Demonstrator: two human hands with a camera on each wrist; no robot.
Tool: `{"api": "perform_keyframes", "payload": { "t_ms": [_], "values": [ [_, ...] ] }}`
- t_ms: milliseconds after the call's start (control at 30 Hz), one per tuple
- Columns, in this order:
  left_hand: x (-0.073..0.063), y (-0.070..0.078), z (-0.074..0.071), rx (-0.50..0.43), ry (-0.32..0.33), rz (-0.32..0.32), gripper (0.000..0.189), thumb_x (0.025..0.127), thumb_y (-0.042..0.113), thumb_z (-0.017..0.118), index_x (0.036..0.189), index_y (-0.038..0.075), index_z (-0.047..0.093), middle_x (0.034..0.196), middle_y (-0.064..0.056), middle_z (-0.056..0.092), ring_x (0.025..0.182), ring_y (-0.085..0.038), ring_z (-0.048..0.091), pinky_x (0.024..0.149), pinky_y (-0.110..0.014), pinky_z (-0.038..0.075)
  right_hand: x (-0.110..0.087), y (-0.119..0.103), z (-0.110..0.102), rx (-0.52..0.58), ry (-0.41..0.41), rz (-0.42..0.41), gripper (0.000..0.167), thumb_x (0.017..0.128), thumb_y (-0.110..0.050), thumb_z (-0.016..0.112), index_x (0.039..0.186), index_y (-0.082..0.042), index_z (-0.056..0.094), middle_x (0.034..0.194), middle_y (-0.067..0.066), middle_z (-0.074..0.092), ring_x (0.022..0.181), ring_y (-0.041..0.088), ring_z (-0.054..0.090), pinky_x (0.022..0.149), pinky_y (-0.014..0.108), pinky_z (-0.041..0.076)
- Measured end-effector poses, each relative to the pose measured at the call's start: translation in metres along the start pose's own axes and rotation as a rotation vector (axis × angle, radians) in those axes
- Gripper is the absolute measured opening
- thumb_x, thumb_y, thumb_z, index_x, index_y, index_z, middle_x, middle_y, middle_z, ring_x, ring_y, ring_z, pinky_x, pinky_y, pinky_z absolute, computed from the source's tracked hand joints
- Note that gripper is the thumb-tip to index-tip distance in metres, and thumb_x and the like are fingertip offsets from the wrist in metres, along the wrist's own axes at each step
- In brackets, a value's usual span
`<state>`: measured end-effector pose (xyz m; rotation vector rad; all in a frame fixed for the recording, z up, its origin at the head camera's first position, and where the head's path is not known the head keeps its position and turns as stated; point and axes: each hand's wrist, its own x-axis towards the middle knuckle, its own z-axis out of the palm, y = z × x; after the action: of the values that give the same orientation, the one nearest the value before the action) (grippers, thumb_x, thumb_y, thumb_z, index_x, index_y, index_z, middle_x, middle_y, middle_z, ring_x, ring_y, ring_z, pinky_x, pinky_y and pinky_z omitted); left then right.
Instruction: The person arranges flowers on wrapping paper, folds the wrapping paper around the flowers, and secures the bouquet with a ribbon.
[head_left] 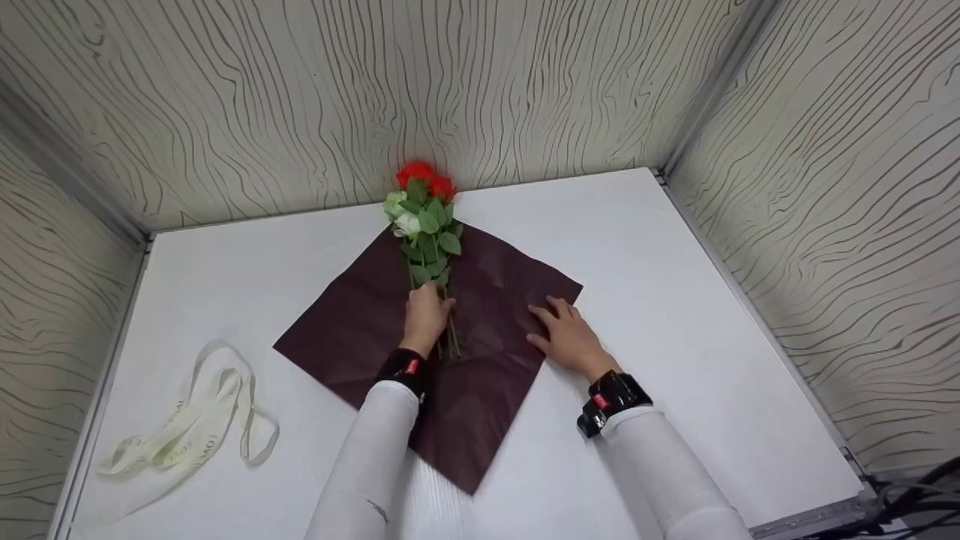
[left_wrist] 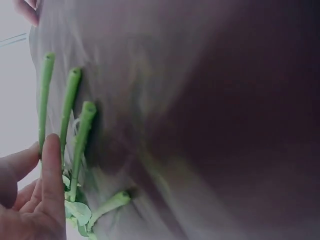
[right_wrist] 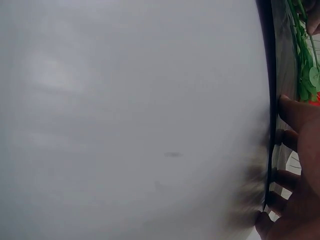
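Note:
A bunch of red and pale flowers [head_left: 427, 221] with green leaves lies on a dark maroon sheet of wrapping paper [head_left: 480, 427], its red blooms beyond the sheet's far corner. My left hand [head_left: 426, 319] grips the bunch by its stems [left_wrist: 85, 130], whose cut ends point toward me over the paper. Several stem ends show in the left wrist view, past the thumb and fingers. On the right side of the sheet, my right hand [head_left: 570, 341] rests with fingers spread near the edge. In the right wrist view, its fingertips [right_wrist: 277, 176] touch the paper's edge.
A loose cream ribbon [head_left: 199, 427] with printed letters lies in loops at the left of the white table [head_left: 697, 360]. Patterned panels [head_left: 315, 97] rise behind the table and on both sides. Dark cables [head_left: 919, 495] hang at the near right corner.

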<state>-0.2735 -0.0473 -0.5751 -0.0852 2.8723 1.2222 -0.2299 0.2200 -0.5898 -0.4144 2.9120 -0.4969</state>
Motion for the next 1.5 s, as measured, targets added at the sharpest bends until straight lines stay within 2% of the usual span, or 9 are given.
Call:
{"api": "perform_keyframes", "payload": {
  "t_ms": [167,533,667,867,1033,1133,1267,1367,1500],
  "values": [
    [0.002,0.000,0.001,0.048,0.004,0.017,0.013,0.092,0.016,0.071,0.088,0.004,0.068,0.077,-0.010,0.067,0.069,-0.022,0.065,0.062,-0.037,0.052,0.000,0.000,0.001,0.000,-0.005,0.006,0.057,0.099,-0.043,0.055,0.148,-0.015,0.044,0.155,0.021,0.026,0.143,0.043,0.019,0.112,0.053,0.024],
    [0.001,-0.006,0.000,0.115,0.053,0.109,0.019,0.087,0.017,0.076,0.086,0.000,0.068,0.081,-0.015,0.067,0.072,-0.028,0.067,0.062,-0.039,0.054,0.001,0.003,0.002,-0.011,-0.001,-0.011,0.057,0.099,-0.041,0.056,0.148,-0.015,0.044,0.154,0.022,0.026,0.142,0.043,0.022,0.112,0.053,0.024],
    [-0.008,-0.007,-0.007,0.154,0.087,0.175,0.023,0.089,0.021,0.075,0.091,-0.001,0.067,0.082,-0.014,0.065,0.072,-0.031,0.066,0.062,-0.042,0.054,0.001,0.004,0.003,-0.012,0.031,-0.028,0.056,0.099,-0.040,0.057,0.147,-0.014,0.046,0.153,0.023,0.028,0.141,0.042,0.024,0.111,0.053,0.025],
    [-0.035,-0.015,-0.025,0.361,0.102,0.265,0.018,0.087,0.015,0.075,0.096,0.000,0.069,0.091,-0.015,0.062,0.078,-0.032,0.064,0.063,-0.045,0.054,0.000,0.007,0.005,0.005,0.064,-0.032,0.056,0.097,-0.039,0.060,0.146,-0.013,0.048,0.151,0.025,0.030,0.139,0.043,0.026,0.111,0.053,0.025],
    [-0.061,-0.037,-0.047,0.441,0.077,0.243,0.034,0.080,0.014,0.081,0.107,-0.002,0.068,0.110,-0.024,0.058,0.098,-0.041,0.058,0.073,-0.054,0.052,0.000,0.005,0.004,0.006,0.074,-0.033,0.056,0.097,-0.039,0.061,0.145,-0.012,0.048,0.150,0.025,0.030,0.139,0.044,0.025,0.111,0.054,0.025],
    [-0.072,-0.050,-0.062,0.416,0.015,0.208,0.050,0.077,0.018,0.084,0.120,0.000,0.065,0.125,-0.028,0.054,0.115,-0.046,0.052,0.085,-0.061,0.047,0.000,0.004,0.004,0.003,0.063,-0.025,0.057,0.098,-0.039,0.059,0.146,-0.013,0.047,0.151,0.024,0.029,0.140,0.044,0.024,0.112,0.054,0.024],
    [-0.081,-0.065,-0.081,0.388,-0.091,0.155,0.069,0.077,0.029,0.085,0.135,0.004,0.057,0.142,-0.030,0.041,0.133,-0.052,0.033,0.100,-0.068,0.032,0.000,0.003,0.005,0.006,0.056,-0.019,0.057,0.098,-0.039,0.058,0.147,-0.013,0.046,0.152,0.025,0.028,0.140,0.045,0.022,0.112,0.055,0.023],
    [-0.087,-0.076,-0.088,0.390,-0.151,0.111,0.075,0.078,0.035,0.083,0.140,0.006,0.053,0.148,-0.030,0.035,0.137,-0.054,0.024,0.102,-0.071,0.024,0.000,0.003,0.006,0.001,0.057,-0.019,0.057,0.098,-0.039,0.058,0.147,-0.013,0.045,0.152,0.024,0.028,0.141,0.046,0.022,0.112,0.056,0.022],
    [-0.092,-0.088,-0.089,0.389,-0.180,0.077,0.075,0.079,0.037,0.083,0.140,0.006,0.053,0.148,-0.031,0.034,0.137,-0.056,0.024,0.099,-0.075,0.025,-0.001,0.003,0.005,-0.029,0.057,-0.003,0.056,0.098,-0.041,0.057,0.147,-0.015,0.046,0.153,0.022,0.028,0.141,0.044,0.022,0.111,0.058,0.021]
  ]
}}
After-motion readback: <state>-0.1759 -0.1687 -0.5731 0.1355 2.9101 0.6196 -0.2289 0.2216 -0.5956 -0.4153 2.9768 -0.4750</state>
